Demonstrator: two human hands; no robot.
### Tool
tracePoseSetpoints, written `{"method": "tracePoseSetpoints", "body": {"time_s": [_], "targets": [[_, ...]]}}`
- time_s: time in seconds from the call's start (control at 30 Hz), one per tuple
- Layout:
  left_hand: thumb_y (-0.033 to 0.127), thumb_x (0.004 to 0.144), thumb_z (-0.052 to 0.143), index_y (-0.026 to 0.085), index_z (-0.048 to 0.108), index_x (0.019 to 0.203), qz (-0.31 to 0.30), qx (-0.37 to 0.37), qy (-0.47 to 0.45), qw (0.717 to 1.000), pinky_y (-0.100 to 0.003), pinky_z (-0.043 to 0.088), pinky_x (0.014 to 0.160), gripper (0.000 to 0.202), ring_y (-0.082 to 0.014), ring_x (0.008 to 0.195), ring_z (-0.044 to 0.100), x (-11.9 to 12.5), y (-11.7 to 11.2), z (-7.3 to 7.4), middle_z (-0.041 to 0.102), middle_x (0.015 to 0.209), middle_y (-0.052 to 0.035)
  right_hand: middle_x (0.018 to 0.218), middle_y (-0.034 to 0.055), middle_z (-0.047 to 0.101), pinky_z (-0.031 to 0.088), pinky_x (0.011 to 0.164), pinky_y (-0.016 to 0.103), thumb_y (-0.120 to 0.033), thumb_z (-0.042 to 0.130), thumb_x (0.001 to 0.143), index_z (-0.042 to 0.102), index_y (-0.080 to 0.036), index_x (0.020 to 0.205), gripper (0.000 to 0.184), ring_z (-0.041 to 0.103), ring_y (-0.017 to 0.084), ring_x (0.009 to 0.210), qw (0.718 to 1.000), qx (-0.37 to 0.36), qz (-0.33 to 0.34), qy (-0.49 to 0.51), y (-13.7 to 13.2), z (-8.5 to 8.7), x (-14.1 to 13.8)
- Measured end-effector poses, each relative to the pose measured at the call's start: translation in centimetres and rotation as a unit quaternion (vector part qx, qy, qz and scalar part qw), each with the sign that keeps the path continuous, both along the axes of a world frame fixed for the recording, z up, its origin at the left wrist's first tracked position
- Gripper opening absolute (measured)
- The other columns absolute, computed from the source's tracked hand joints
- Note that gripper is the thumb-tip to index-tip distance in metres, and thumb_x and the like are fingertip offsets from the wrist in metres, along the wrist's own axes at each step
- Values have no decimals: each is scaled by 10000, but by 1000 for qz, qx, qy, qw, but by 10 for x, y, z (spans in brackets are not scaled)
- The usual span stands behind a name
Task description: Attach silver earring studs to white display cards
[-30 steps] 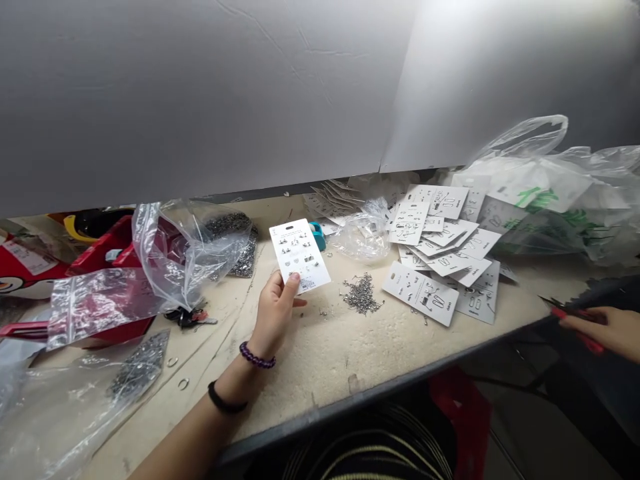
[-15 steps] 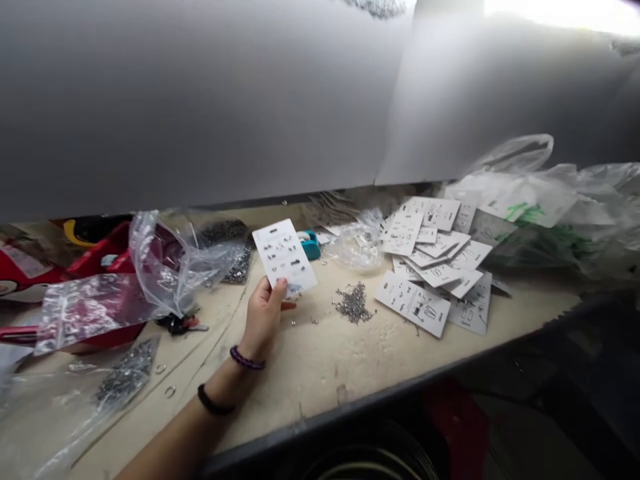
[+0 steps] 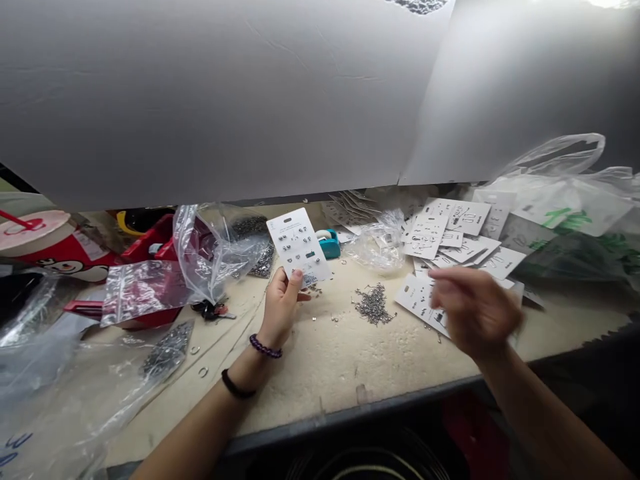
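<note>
My left hand [image 3: 281,307] grips the lower edge of a white earring card [image 3: 299,245], holding it upright above the table. Rows of small metal studs show on the card. My right hand [image 3: 475,310] is blurred with motion and hangs over a spread pile of white printed cards [image 3: 453,233], fingers curled. Whether it holds anything is hidden by the blur. A small heap of silver metal pieces [image 3: 373,305] lies on the beige tabletop [image 3: 340,360] between my hands, with a few stray bits near the held card.
A teal tape dispenser [image 3: 329,245] stands behind the held card. Clear plastic bags [image 3: 215,253] and a zip bag of metal parts [image 3: 167,350] lie to the left, beside red objects [image 3: 145,300]. A grey board [image 3: 200,100] overhangs the table. White plastic bags [image 3: 565,207] sit at the right.
My right hand has come in from the far right to above the cards, and the red-handled tool it held is out of view. The left hand still holds the card; the view shifted slightly.
</note>
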State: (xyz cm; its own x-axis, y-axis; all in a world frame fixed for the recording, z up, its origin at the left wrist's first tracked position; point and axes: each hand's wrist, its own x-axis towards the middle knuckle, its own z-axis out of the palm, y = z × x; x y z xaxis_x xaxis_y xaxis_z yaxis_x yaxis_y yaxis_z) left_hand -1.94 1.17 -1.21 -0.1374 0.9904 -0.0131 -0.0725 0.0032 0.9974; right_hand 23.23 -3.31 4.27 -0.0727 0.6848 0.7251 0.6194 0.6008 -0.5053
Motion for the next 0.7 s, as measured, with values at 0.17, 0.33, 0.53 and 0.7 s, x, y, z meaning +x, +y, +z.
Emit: {"method": "tracePoseSetpoints", "body": {"time_s": [0.17, 0.33, 0.53, 0.7], "targets": [[444, 776, 503, 176, 471, 1006, 22, 13, -11, 1000, -184, 509, 484, 354, -88, 661, 537, -5, 3, -1, 561, 974, -44, 569, 7, 562, 375, 419, 225, -213, 438, 842, 601, -126, 888, 191, 493, 93, 466, 990, -127, 55, -36, 69, -2, -40], [437, 792, 489, 176, 435, 1027, 14, -2, -30, 999, -189, 511, 481, 355, -79, 629, 570, -7, 4, 3, 562, 989, -50, 690, 30, 610, 384, 469, 241, -223, 418, 835, 592, -145, 957, 227, 509, 110, 542, 959, -273, 61, -36, 115, -21, -56], [442, 786, 494, 152, 473, 995, -8, 10, -17, 1000, -196, 483, 469, 358, -84, 568, 541, -11, 5, 3, 588, 857, -42, 1091, 89, 565, 464, 776, 356, -272, 512, 792, 534, -185, 1093, 314, 527, 211, 985, 963, -238, 97, -75, 141, -31, -82], [442, 796, 480, 142, 514, 955, -91, 15, 37, 995, -206, 474, 508, 341, -132, 706, 556, -13, 4, 0, 597, 901, -69, 1177, 91, 518, 416, 869, 453, -257, 603, 732, 496, -213, 1156, 440, 456, 266, 1096, 941, -245, 150, -180, 159, -34, -93]]}}
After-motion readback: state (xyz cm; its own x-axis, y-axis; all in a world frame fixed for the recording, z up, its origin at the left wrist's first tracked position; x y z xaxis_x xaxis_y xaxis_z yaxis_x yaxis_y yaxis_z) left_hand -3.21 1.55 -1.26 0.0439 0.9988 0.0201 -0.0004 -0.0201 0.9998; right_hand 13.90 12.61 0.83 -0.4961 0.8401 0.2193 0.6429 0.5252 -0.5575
